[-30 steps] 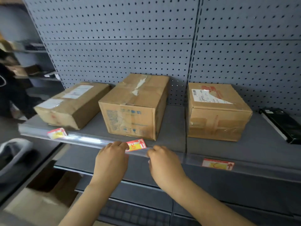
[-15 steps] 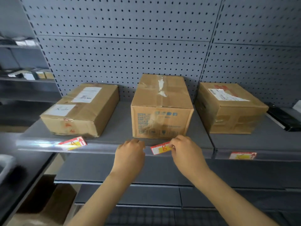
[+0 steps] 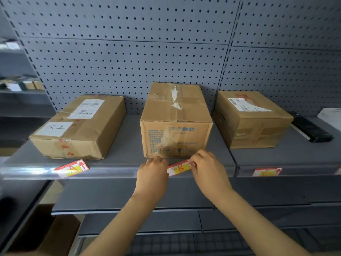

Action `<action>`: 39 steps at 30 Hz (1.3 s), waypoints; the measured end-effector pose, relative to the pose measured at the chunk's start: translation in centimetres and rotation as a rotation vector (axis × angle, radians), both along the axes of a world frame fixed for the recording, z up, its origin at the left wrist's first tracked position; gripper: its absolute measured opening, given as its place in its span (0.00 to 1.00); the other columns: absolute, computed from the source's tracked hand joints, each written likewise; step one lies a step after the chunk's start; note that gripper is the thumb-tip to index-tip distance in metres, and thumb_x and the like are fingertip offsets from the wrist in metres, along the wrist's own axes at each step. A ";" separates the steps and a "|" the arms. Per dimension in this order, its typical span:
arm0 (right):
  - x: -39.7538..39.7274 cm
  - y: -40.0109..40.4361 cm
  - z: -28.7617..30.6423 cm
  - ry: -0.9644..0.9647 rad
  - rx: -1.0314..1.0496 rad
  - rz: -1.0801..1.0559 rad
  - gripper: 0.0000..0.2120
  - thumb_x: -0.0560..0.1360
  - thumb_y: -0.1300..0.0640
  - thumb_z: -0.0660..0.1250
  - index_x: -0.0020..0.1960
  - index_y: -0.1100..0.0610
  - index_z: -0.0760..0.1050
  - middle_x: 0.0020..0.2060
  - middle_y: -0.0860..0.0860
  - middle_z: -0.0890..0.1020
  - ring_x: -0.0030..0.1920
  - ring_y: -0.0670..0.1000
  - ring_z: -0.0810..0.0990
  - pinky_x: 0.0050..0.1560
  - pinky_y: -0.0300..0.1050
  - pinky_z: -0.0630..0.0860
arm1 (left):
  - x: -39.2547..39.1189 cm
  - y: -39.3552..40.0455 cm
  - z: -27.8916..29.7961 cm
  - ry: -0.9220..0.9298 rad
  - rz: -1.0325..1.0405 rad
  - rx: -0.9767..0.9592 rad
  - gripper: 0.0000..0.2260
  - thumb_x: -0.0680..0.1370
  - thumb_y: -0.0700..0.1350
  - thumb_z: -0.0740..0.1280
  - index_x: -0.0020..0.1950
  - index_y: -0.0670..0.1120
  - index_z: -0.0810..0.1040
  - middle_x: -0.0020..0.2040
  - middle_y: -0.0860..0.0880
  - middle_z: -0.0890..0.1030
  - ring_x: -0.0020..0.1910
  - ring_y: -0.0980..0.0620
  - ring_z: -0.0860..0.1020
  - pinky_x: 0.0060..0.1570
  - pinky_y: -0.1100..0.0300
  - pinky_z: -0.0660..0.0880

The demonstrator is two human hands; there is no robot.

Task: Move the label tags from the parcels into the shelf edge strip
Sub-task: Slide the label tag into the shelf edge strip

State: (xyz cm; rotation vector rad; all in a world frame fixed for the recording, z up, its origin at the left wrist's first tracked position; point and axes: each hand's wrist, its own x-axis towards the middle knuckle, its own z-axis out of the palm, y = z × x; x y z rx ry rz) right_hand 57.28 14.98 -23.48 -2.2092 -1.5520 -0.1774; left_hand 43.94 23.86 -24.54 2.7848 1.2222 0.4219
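Shelf [image 3: 120, 156] carries three cardboard parcels; the middle parcel [image 3: 176, 121] sits just behind both hands. Clear shelf edge strip [image 3: 114, 171] runs under them. Since a second ago the hands have barely shifted along the strip; the B tag [image 3: 178, 169], raised and tilted then, now lies lower against it, likely mid-insertion. Right hand [image 3: 207, 170] pinches the tag's right end. Left hand [image 3: 152, 172], fingers curled over the strip edge, touches its left end. A tag [image 3: 72, 168] sits crooked, far left of the left hand; a third tag [image 3: 267, 171] is seated right of the right hand.

Right hand [image 3: 208, 169] covers the B tag's [image 3: 178, 169] right end; white object [image 3: 331, 117] cut off at frame edge.
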 end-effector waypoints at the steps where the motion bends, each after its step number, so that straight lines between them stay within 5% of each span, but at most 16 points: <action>1: 0.0 0.0 -0.1 -0.001 0.019 0.003 0.04 0.76 0.63 0.67 0.48 0.58 0.79 0.47 0.51 0.78 0.48 0.53 0.76 0.38 0.49 0.78 | 0.1 0.0 -0.1 0.006 0.000 0.001 0.08 0.75 0.42 0.67 0.54 0.46 0.77 0.53 0.47 0.79 0.53 0.45 0.77 0.46 0.54 0.74; 6: -0.1 0.4 -0.2 -0.013 0.031 0.000 0.03 0.74 0.65 0.69 0.44 0.58 0.80 0.43 0.52 0.79 0.44 0.54 0.77 0.33 0.48 0.75 | 0.4 -0.1 -0.4 -0.037 0.023 0.015 0.07 0.76 0.43 0.67 0.53 0.46 0.76 0.53 0.48 0.78 0.53 0.46 0.76 0.44 0.56 0.74; 12: -0.6 0.3 -1.4 -0.036 -0.040 -0.032 0.11 0.64 0.70 0.74 0.36 0.56 0.77 0.35 0.51 0.78 0.38 0.53 0.77 0.27 0.45 0.72 | 0.8 0.1 -0.7 0.046 -0.002 0.032 0.15 0.53 0.34 0.79 0.31 0.45 0.77 0.32 0.47 0.78 0.30 0.46 0.77 0.22 0.61 0.67; 15: -1.2 0.5 -2.1 -0.062 -0.062 -0.028 0.15 0.57 0.70 0.78 0.33 0.55 0.76 0.32 0.50 0.77 0.34 0.53 0.77 0.24 0.41 0.67 | 0.5 0.5 -0.6 0.054 -0.017 0.086 0.17 0.49 0.31 0.78 0.27 0.46 0.75 0.29 0.48 0.76 0.27 0.47 0.76 0.20 0.63 0.64; 21: -0.7 0.6 -2.5 -0.025 -0.039 -0.057 0.13 0.61 0.69 0.76 0.35 0.55 0.77 0.33 0.50 0.78 0.36 0.53 0.77 0.26 0.45 0.74 | 0.5 0.9 -0.5 0.098 -0.092 0.128 0.19 0.44 0.32 0.78 0.24 0.47 0.74 0.26 0.49 0.75 0.23 0.48 0.74 0.19 0.64 0.65; 25: -1.4 1.0 -2.3 -0.075 -0.086 -0.064 0.15 0.56 0.71 0.78 0.34 0.55 0.77 0.32 0.51 0.78 0.34 0.53 0.77 0.26 0.42 0.67 | 0.0 1.5 -0.8 0.093 -0.090 0.139 0.18 0.46 0.32 0.79 0.24 0.47 0.75 0.25 0.49 0.74 0.22 0.48 0.74 0.19 0.65 0.65; 29: -1.7 0.6 -1.9 -0.007 -0.084 -0.031 0.13 0.63 0.69 0.75 0.43 0.56 0.80 0.40 0.52 0.81 0.43 0.55 0.79 0.36 0.47 0.76 | -1.2 1.9 -0.5 0.070 -0.067 0.131 0.15 0.52 0.41 0.83 0.28 0.48 0.78 0.26 0.51 0.78 0.25 0.48 0.78 0.20 0.62 0.71; 32: -2.7 0.6 -0.3 0.148 -0.047 0.047 0.10 0.75 0.62 0.67 0.56 0.55 0.78 0.51 0.49 0.79 0.54 0.52 0.75 0.49 0.47 0.76 | -2.8 1.6 0.5 0.031 0.000 0.091 0.11 0.62 0.44 0.80 0.39 0.48 0.81 0.36 0.50 0.83 0.36 0.46 0.81 0.31 0.58 0.75; 35: -4.7 2.0 1.4 0.262 -0.027 0.165 0.10 0.76 0.59 0.67 0.56 0.53 0.78 0.53 0.49 0.79 0.55 0.50 0.76 0.53 0.48 0.76 | -5.6 2.2 2.1 0.113 0.101 0.110 0.10 0.75 0.49 0.68 0.55 0.48 0.78 0.52 0.48 0.81 0.54 0.45 0.77 0.49 0.55 0.72; 39: -8.2 4.6 2.4 0.227 0.010 0.284 0.10 0.76 0.61 0.66 0.56 0.54 0.78 0.53 0.50 0.80 0.54 0.53 0.76 0.53 0.51 0.75 | -10.2 3.3 3.3 0.143 0.195 0.106 0.09 0.72 0.46 0.71 0.50 0.47 0.80 0.48 0.46 0.83 0.48 0.44 0.80 0.47 0.53 0.76</action>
